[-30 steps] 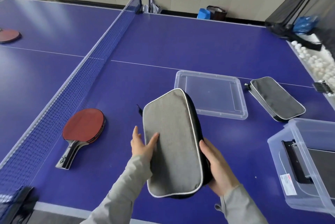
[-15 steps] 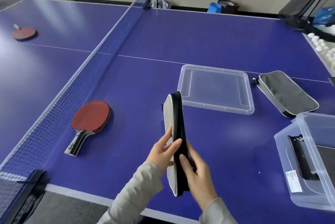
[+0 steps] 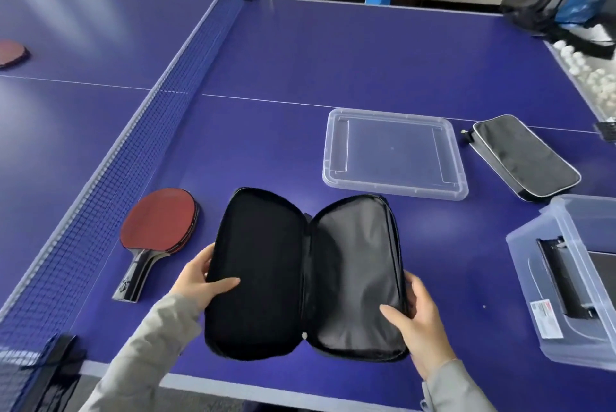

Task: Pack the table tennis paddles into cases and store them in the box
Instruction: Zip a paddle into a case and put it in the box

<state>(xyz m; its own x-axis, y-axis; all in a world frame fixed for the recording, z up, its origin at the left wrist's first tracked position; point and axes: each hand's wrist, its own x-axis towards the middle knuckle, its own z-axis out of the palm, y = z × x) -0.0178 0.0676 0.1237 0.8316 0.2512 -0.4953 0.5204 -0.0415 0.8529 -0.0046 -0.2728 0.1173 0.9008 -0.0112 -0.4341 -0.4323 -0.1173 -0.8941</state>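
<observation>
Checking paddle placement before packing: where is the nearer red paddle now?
In the head view the red paddle lies flat on the table, left of the open case and right of the net, handle toward the person.

Open case (image 3: 306, 278): black, unzipped, both halves spread like a book, lower centre of the frame. Red paddle (image 3: 160, 221): lies flat just left of it, handle toward the lower edge. Closed case (image 3: 526, 158): black, white-trimmed, flat, right. Clear box (image 3: 530, 278): uncovered, right edge.
</observation>
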